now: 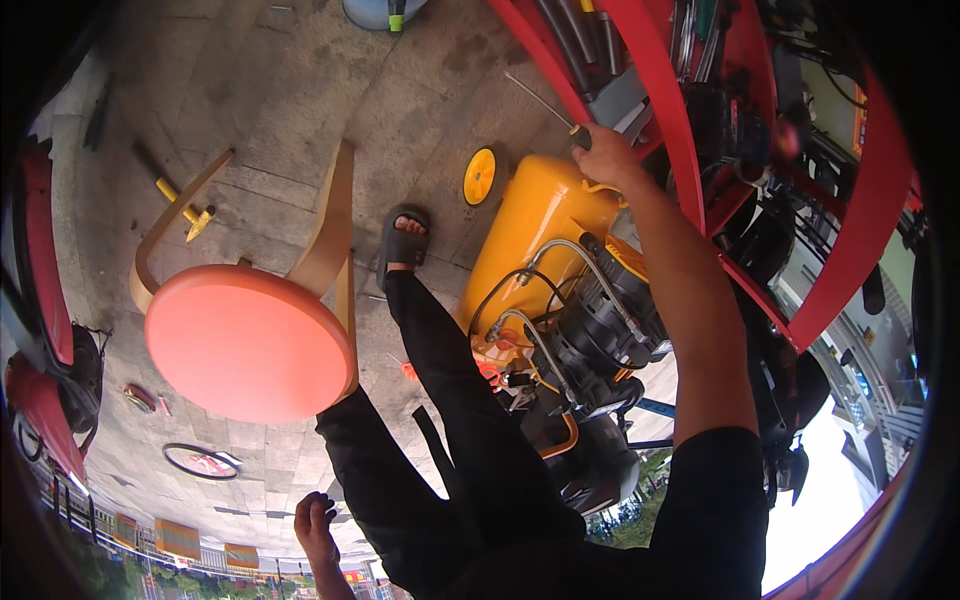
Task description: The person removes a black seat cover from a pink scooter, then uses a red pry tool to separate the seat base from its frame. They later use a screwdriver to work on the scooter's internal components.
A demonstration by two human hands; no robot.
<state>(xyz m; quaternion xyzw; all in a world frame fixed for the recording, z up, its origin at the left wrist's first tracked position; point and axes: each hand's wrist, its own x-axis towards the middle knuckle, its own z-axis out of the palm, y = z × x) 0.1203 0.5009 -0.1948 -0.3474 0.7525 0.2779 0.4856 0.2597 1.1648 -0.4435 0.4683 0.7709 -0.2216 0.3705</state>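
My right hand [605, 158] reaches up at the edge of the red tool rack [682, 150], closed on a screwdriver [545, 100] with a long thin shaft and a dark and yellow handle. Just below it is the yellow air compressor [515, 250], with black motor parts and hoses. My left hand [316, 525] hangs low beside my dark trousers, its fingers curled on something small and dark that I cannot make out.
A stool [245, 340] with a pink round seat stands left of my sandalled foot. A yellow hammer-like tool [195, 215], a loose yellow wheel [480, 176] and a black ring [200, 460] lie on the paving. A red vehicle [50, 300] stands far left.
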